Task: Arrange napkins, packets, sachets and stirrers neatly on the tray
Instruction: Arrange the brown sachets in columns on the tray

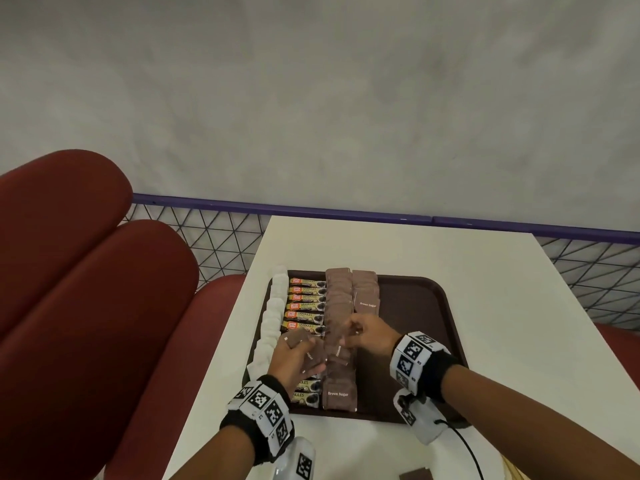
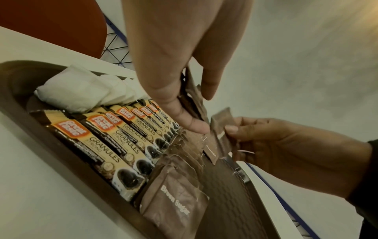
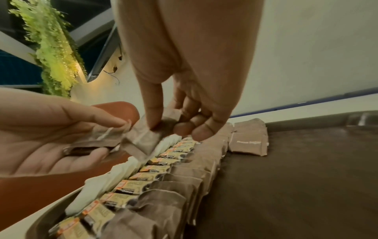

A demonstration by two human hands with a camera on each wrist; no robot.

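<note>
A dark brown tray [image 1: 422,341] lies on the white table. From left to right it holds a column of white napkins [image 1: 273,317], a column of coffee granule sachets [image 1: 306,306], a long row of brown sugar packets [image 1: 337,299] and a shorter second row [image 1: 365,292] at the far end. My left hand [image 1: 304,348] hovers over the coffee sachets and grips a small stack of brown sugar packets [image 3: 96,140]. My right hand [image 1: 351,336] is just beside it, above the long row, pinching one brown sugar packet [image 3: 141,139] between thumb and fingers.
The right half of the tray [image 3: 296,177] is bare. A red cushioned seat [image 1: 86,289] stands left of the table. A wire mesh rail with a purple bar [image 1: 311,211] runs behind. One loose brown packet [image 1: 415,475] lies at the table's near edge.
</note>
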